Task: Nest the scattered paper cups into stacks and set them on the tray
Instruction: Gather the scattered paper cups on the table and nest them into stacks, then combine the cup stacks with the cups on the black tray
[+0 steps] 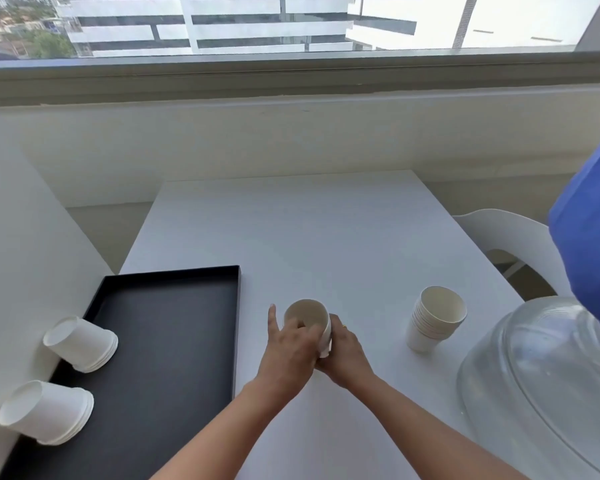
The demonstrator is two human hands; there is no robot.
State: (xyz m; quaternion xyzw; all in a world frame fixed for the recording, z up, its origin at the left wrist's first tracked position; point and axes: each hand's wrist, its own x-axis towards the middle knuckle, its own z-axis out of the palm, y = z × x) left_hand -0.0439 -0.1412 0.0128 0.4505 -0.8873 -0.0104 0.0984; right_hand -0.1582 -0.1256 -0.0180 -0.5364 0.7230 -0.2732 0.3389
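A white bench (pixel 326 237) fills the middle of the frame, its far edge near a pale wall (pixel 257 140) under a grey window ledge (pixel 291 74). Across the top, a window (pixel 499 19) shows white buildings (pixel 205 22) and trees (pixel 45 43) in the upper left. A white panel (pixel 21 237) stands along the left. At right sit a white plastic chair (pixel 506 237), a clear domed container (pixel 541 375) in the lower right, and a blue object (pixel 593 237) above it.

Black rectangular tray (pixel 174 341): matte, unpatterned. White paper cups (pixel 437 317): plain throughout. Flat white counter (pixel 326 237): uniform. Domed clear plastic jug (pixel 541 375): colourless. Curved blue object (pixel 589 237), right edge: solid blue.
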